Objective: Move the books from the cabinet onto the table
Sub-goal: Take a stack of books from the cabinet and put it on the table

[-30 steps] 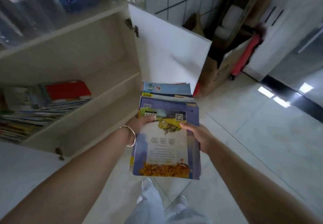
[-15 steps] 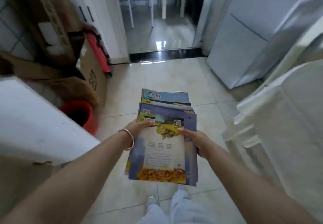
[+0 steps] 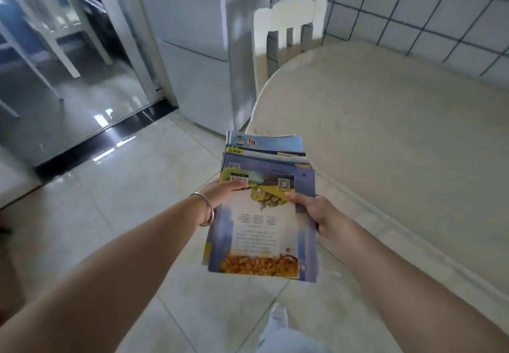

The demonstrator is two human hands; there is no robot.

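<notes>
I carry a stack of several thin books [image 3: 261, 223] flat in front of me, blue and purple covers, the top one with yellow leaves along its near edge. My left hand [image 3: 220, 195], a bangle on its wrist, grips the stack's left edge with the thumb on top. My right hand [image 3: 311, 209] grips the right edge the same way. The stack hangs over the floor just left of the cream table [image 3: 399, 138], whose rounded edge runs along the right side of the view. The cabinet is out of view.
A white chair [image 3: 286, 33] stands at the table's far end against a tiled wall [image 3: 413, 3]. A white fridge [image 3: 198, 49] is behind it on the left. A glass door [image 3: 68, 58] with a dark threshold opens at far left. Pale floor tiles [image 3: 132, 187] lie underfoot.
The view has swung right from the cabinet, past the doorway, to the table. Both hands have kept the same grip on the stack throughout.
</notes>
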